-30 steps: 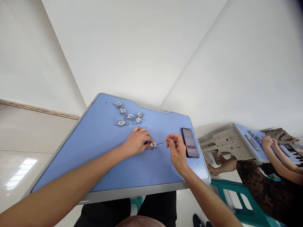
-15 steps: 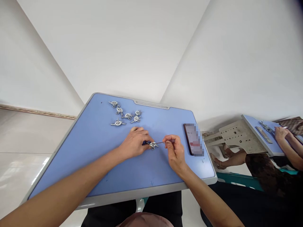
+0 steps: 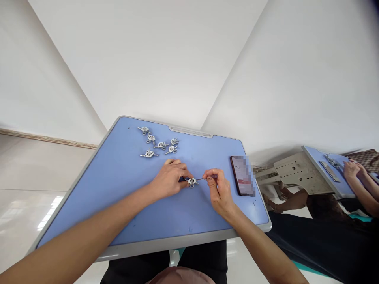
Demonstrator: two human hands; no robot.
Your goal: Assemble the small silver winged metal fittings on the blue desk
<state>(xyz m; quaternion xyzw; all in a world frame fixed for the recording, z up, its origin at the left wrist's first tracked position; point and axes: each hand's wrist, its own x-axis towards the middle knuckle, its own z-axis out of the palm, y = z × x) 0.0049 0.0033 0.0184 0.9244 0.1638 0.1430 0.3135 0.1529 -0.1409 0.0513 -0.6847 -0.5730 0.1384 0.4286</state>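
A dark-edged phone (image 3: 240, 176) lies on the blue desk (image 3: 160, 221), with another desk (image 3: 342, 187) off to the right.

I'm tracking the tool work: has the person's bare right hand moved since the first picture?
Yes, slightly: the right hand is farther left of the dark-edged rectangular phone lying on the blue desk, toward the held silvery metal part.

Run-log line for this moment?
left hand: holds metal part; right hand: holds thin tool, tip at part; other parts: on table
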